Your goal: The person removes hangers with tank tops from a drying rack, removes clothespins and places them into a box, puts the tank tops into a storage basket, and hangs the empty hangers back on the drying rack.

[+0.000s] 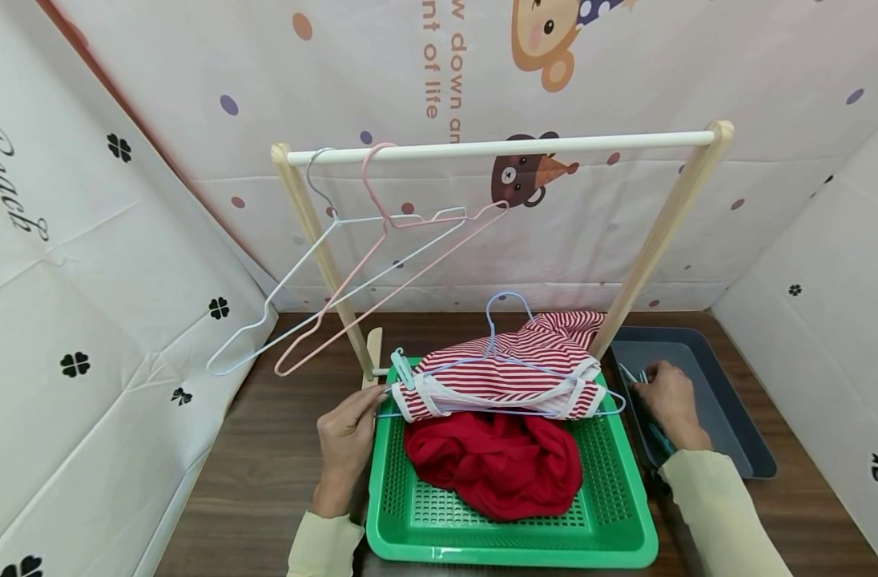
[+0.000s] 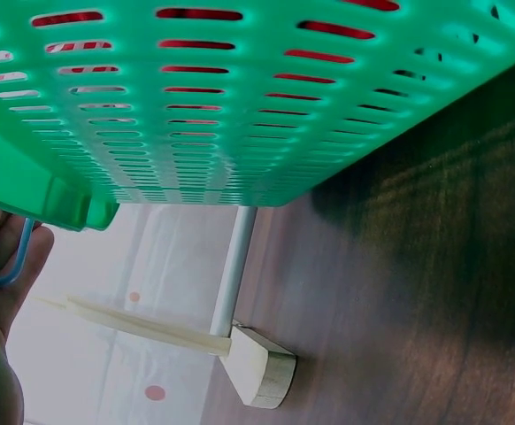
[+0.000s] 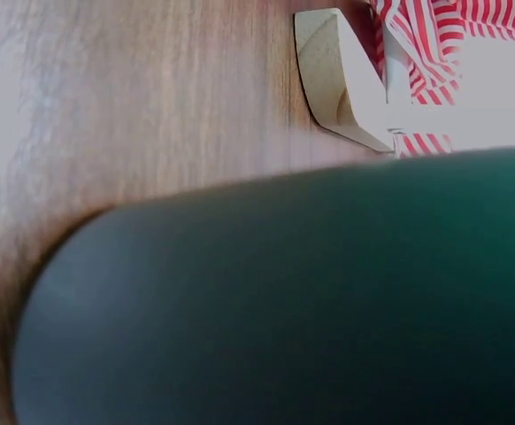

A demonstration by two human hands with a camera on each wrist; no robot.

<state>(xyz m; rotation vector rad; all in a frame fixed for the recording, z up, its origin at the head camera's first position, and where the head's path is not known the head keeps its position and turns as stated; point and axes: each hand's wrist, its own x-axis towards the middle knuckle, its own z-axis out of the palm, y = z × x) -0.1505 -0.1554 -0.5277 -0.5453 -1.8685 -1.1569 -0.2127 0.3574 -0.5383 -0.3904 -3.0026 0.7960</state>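
My left hand [image 1: 347,441] grips the left end of a blue hanger [image 1: 491,332] at the green basket's [image 1: 511,554] left rim. In the left wrist view, that hanger's end [image 2: 8,274] curves between the fingers. A red-and-white striped garment [image 1: 511,369] with white trim lies on the hanger, and a pale teal clothespin [image 1: 401,369] is clipped at its left corner. Over the dark grey tray [image 1: 727,401], my right hand [image 1: 670,401] pinches another pale clothespin [image 1: 629,373]. Further teal pegs [image 1: 660,439] lie below that hand. The right wrist view shows mostly the tray's dark side [image 3: 240,310].
A rack with a white rail [image 1: 554,147] and wooden posts [image 1: 662,236] stands behind the basket. From its left part hang a white hanger [image 1: 273,292] and a pink hanger [image 1: 352,276]. Crumpled red cloth [image 1: 493,465] fills the basket's middle. Patterned sheets [image 1: 194,200] enclose the table.
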